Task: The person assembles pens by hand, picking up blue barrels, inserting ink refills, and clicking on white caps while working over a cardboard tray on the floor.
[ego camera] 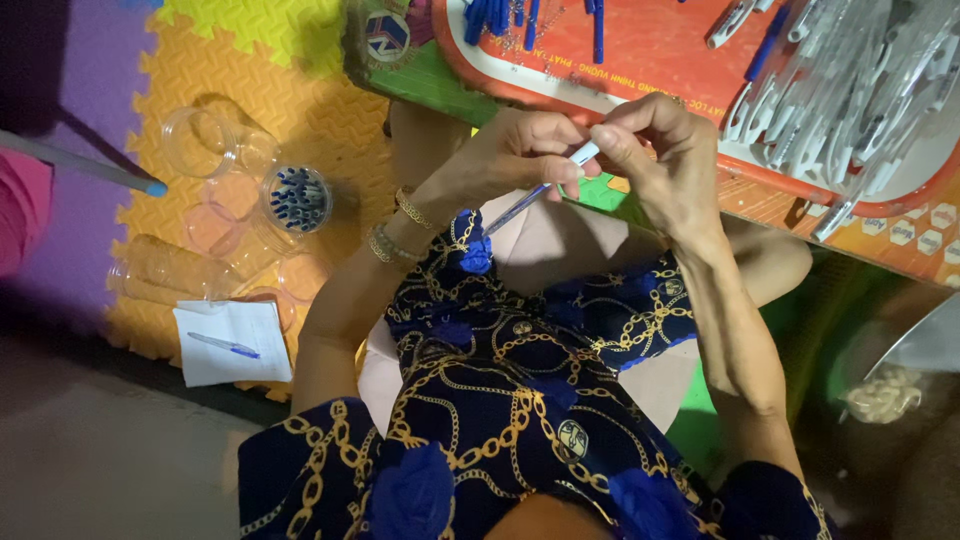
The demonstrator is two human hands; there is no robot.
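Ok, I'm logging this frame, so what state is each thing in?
Left hand: shut on the pen.
Right hand: shut on the pen.
Pen: held tilted between both hands.
Plastic cup: upright, holding blue parts.
Spare pen: lying flat on white paper.

Clear jar of blue caps (297,198), paper with pen (232,343), foam mat (300,90), red tray (660,50).

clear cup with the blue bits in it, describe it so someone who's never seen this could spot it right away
Start on the yellow foam mat left of the person's left hand. A cluster of clear plastic cups sits there. The cup with blue pieces is the rightmost, nearest the bangled wrist, and the only one filled with small dark blue parts; the others look empty.
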